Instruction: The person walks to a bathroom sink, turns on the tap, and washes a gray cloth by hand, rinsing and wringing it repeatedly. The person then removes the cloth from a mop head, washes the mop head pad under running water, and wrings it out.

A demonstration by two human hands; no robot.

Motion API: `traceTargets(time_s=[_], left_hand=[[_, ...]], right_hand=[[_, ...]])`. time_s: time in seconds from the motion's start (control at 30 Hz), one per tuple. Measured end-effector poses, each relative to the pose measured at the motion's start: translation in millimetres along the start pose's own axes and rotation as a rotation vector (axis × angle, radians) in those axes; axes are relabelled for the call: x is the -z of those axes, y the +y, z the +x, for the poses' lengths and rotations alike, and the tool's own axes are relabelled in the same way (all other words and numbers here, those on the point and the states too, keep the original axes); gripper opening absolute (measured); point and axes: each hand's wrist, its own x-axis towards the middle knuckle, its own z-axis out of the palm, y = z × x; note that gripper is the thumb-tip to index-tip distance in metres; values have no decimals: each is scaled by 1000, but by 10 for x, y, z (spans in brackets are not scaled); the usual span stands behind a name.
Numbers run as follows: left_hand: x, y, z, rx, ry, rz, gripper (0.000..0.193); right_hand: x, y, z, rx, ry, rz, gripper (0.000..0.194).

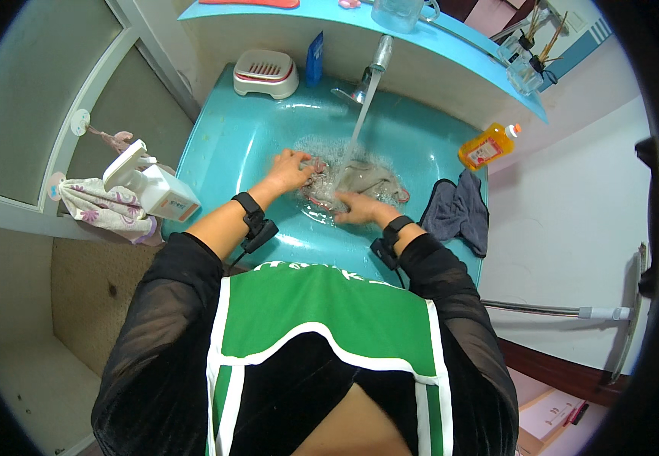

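A grey cloth with reddish edging (369, 179) lies wet in soapy water at the bottom of a turquoise washbasin (221, 154). Water runs onto it from the chrome faucet (383, 54). My left hand (289, 171) is at the cloth's left end, fingers bent and spread, touching or just above it. My right hand (360, 208) is at the near edge of the cloth, slightly blurred, its fingertips by the falling water. Whether either hand grips the cloth cannot be made out. Foam and splashing hide part of the cloth.
A dark grey cloth (457, 205) and a bottle of orange liquid (486, 147) lie on the basin's right rim. A white pump bottle (164, 191) is at the left edge. Behind are a soap box (265, 74), a blue tube (314, 60) and a blue shelf (329, 16) holding a glass mug (398, 14).
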Motion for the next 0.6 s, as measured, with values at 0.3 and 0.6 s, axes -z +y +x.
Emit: traceTargets(time_s=[0.3,0.6], left_hand=[[309,411,756,-221,244,-332,35],[517,623,1238,-122,157,-324,26]], right_hand=[[746,-245,-229,86,103,419,25],[1165,-310,-512,104,337,694,33]])
